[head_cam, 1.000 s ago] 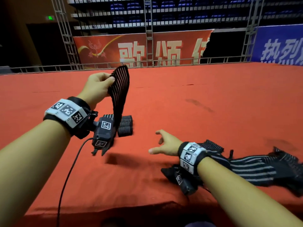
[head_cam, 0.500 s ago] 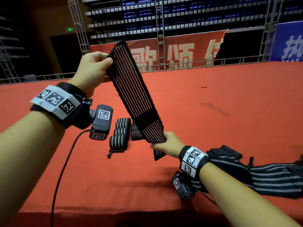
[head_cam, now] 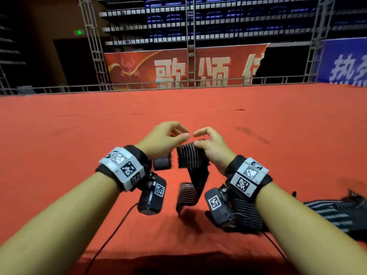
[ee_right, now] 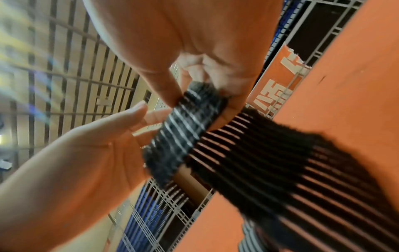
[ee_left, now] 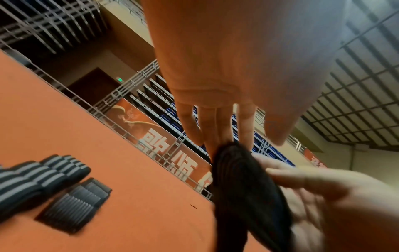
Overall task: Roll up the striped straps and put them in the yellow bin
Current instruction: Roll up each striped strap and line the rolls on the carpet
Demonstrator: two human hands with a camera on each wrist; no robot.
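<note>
One black striped strap [head_cam: 191,158], end rolled, tail dangling.

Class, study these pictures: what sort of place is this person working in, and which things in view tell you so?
Probably an indoor arena or stadium hall. Tiers of blue seats rise behind a red banner with large characters, metal truss towers stand at the edge, and the work surface is a broad red carpeted platform.

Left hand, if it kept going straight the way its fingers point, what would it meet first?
Probably the striped strap: the left hand has its fingertips right at the rolled end that the right hand pinches. Whether they already touch it is unclear.
</note>
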